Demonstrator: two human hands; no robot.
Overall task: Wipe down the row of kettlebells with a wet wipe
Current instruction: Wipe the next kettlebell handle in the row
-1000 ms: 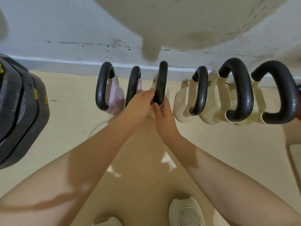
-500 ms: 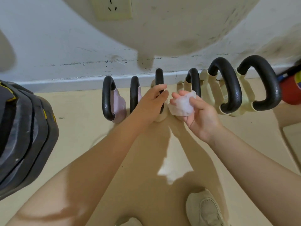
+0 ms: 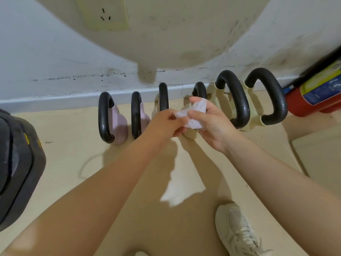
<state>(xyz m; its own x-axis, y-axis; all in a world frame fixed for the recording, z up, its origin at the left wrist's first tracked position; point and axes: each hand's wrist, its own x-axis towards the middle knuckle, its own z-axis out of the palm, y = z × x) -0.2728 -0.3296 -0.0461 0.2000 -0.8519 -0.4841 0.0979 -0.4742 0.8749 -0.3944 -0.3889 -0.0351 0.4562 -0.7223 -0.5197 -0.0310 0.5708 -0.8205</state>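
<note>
Several kettlebells with black handles stand in a row on the floor against the wall. The two on the left are pink, the others cream. A crumpled white wet wipe is held between both hands above the middle kettlebells. My right hand grips the wipe with its fingers curled around it. My left hand pinches the wipe's left edge. The third kettlebell's handle rises just behind my left hand; its body is mostly hidden.
A stack of black weight plates sits at the left edge. A red fire extinguisher lies at the far right by the wall. A white shoe is on the beige floor below my right arm.
My left hand has left the third kettlebell's handle and taken hold of the wipe. My right hand has lifted the wipe away from the kettlebell. The view has pulled back.
</note>
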